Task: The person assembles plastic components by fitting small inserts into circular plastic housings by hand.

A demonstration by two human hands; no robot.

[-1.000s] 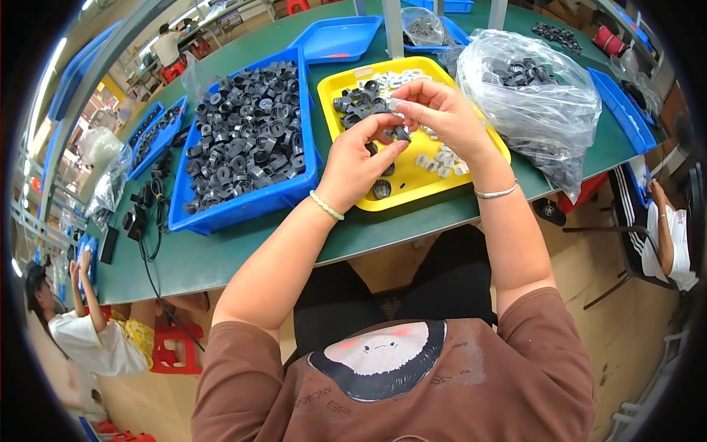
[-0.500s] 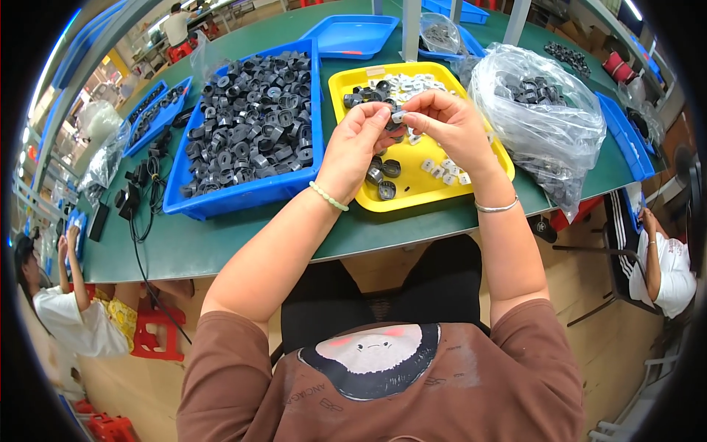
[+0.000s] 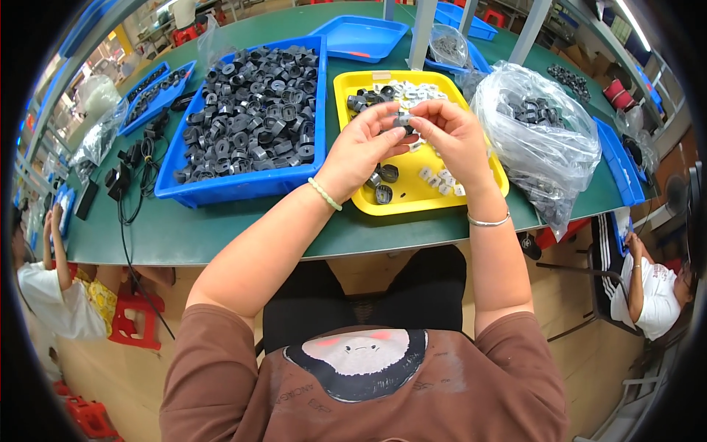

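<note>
Above the yellow tray (image 3: 412,205), my hands meet fingertip to fingertip around a small black plastic part (image 3: 405,125) with something light-coloured at its top. My left hand (image 3: 366,144) pinches it from the left with thumb and fingers. On the other side, the thumb and fingertips of my right hand (image 3: 455,140) are closed on it too; the fingers hide much of it. Inside the tray lie small white plastic pieces (image 3: 440,180), more of them at the back, and several round black parts (image 3: 383,184) near the left side.
A deep blue bin (image 3: 247,118) heaped with black ring-shaped parts stands left of the tray. To the right sits a clear plastic bag (image 3: 541,140) of dark parts. Black cables (image 3: 143,173) lie far left. Grey metal posts (image 3: 421,37) rise behind. Other people sit at both sides.
My view has shifted slightly. Both hands remain together over the tray, and the fingers have turned the black part a little; the right fingers now lie more around its far side.
</note>
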